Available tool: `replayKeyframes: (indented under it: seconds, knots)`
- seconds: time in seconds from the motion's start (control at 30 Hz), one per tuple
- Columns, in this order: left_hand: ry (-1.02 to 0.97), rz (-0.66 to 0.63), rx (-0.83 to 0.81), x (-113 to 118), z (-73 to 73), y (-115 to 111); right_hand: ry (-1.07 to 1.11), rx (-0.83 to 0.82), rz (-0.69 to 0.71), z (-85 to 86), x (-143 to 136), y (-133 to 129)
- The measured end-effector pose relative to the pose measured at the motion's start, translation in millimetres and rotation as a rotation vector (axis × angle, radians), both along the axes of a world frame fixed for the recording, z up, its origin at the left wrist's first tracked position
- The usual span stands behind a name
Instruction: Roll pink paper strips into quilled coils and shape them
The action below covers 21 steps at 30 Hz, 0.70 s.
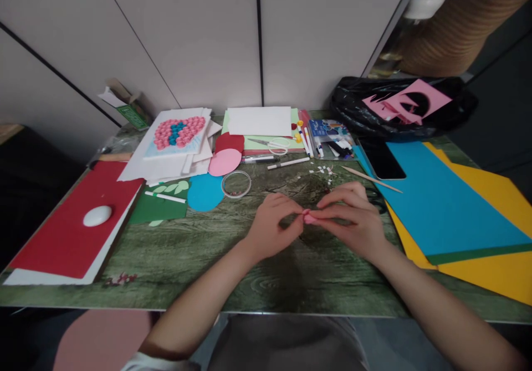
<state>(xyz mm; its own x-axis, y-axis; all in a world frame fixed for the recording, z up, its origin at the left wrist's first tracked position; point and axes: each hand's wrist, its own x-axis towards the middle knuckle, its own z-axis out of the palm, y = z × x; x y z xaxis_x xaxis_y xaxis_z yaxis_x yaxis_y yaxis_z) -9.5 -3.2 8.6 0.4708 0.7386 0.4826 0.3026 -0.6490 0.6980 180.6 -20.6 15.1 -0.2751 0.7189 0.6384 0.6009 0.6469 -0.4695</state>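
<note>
Between my two hands, a little above the wooden tabletop [195,266], is a small curled piece of pink paper [310,218]. My left hand [272,224] pinches its left side between thumb and forefinger. From the right, the fingertips of my right hand [359,221] are closed on the same piece, and partly hide it. Beyond the hands lie small white paper scraps [322,170] and a pointed wooden stick [372,179]. A roll of clear tape [236,184] rests to the left, beside a blue paper circle [205,192] and a pink paper circle [225,162].
At the back left, a picture with pink and blue paper rosettes [178,133] lies on white sheets. White-handled scissors [277,146] and several markers sit at the back. A phone [382,159] rests on blue paper [449,205] at right. Red paper [70,227] carries a white oval object [97,216].
</note>
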Motion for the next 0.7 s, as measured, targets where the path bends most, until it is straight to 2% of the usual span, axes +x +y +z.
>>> replayKeyframes:
  seconds: [0.37, 0.7]
  knots:
    - [0.286, -0.054, 0.035, -7.5, 5.6, 5.5, -0.066, -0.08, 0.015, 0.9, 1.1, 1.9]
    - [0.252, -0.089, 0.034, -6.8, 5.9, 2.7, 0.033, -0.249, 0.024, 3.2, 0.2, 2.6]
